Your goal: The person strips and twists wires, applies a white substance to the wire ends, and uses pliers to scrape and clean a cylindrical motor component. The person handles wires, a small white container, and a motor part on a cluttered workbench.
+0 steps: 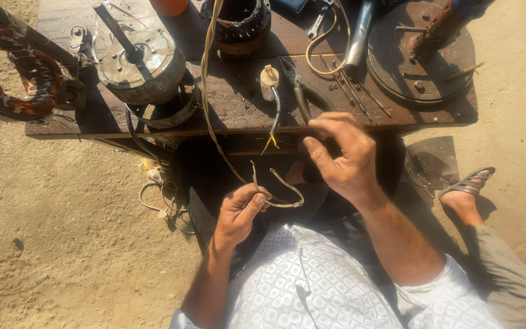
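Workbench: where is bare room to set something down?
On the workbench, one bare strip lies between the motor and the white tube. Around the pliers and rusty disc it is crowded. Sandy ground lies open left.

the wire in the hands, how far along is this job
Done: the motor sits on the bench, its housing apart. In hand: the left hand pinches the split end of the tan wire; the right hand reaches to the pliers at the bench edge. Left: the two wire ends hang loose, joined to nothing.
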